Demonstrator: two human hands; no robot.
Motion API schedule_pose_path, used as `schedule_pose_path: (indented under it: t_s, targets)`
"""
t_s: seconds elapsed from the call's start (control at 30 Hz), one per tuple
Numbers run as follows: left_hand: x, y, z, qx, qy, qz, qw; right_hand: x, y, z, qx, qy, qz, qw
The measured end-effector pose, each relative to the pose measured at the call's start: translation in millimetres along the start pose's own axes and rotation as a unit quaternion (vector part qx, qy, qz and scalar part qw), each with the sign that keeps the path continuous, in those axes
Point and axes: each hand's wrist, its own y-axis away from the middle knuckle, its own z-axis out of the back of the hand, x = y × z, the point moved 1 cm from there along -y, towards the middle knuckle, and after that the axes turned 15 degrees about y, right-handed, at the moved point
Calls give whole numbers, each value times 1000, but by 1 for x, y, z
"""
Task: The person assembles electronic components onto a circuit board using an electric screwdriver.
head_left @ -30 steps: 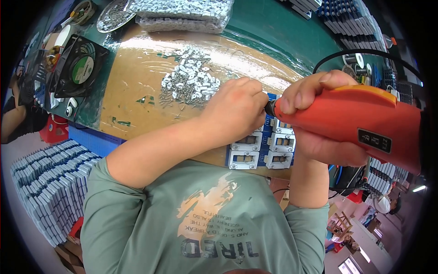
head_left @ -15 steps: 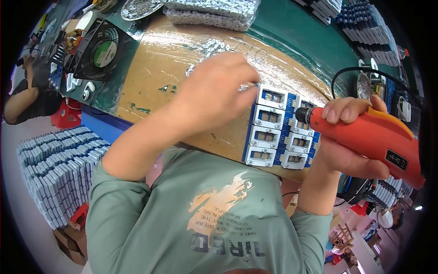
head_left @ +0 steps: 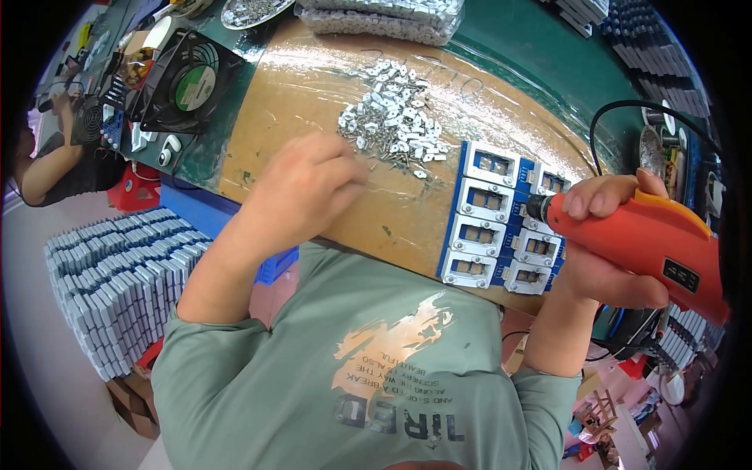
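My right hand [head_left: 603,274] is closed around a red-orange electric screwdriver [head_left: 630,239]. Its black tip points left, over a blue circuit board panel [head_left: 507,211]. White rectangular frames [head_left: 485,200] with screws at their corners stand on the panel in two columns. Left of the panel, my left hand [head_left: 307,184] hovers over the brown work board with bent fingers. Motion blurs its fingertips, so whether they hold anything is unclear. Just beyond it spreads a loose pile of small white pieces and screws [head_left: 395,117].
A black fan [head_left: 190,82] stands at the back left, near a metal dish of screws [head_left: 252,11]. Clear bags of white parts [head_left: 380,22] lie at the back. Stacked pale-blue parts [head_left: 129,290] stand at lower left. A black cable [head_left: 599,137] loops at right. Another person's arm [head_left: 59,160] shows far left.
My left hand has drawn back left from the panel's edge, uncovering the pile. The screwdriver stays in my right hand, its tip still over the panel. The whole view has shifted slightly.
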Motion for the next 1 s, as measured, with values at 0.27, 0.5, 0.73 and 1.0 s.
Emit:
schedule_pose_path:
  t_s: [0.27,0.5,0.73,1.0]
  targets:
    - [0,1,-11,-26,27,15,999,-2,-1,0,-2,38,1,999]
    - [-12,-27,-39,-101,68,-57,991,-6,0,8,24,76,10,997]
    - [-11,-35,-47,-95,36,-87,991,-6,-3,7,71,28,20,997]
    - [-12,-34,-51,-89,-12,-151,984,-6,-2,10,90,48,18,995]
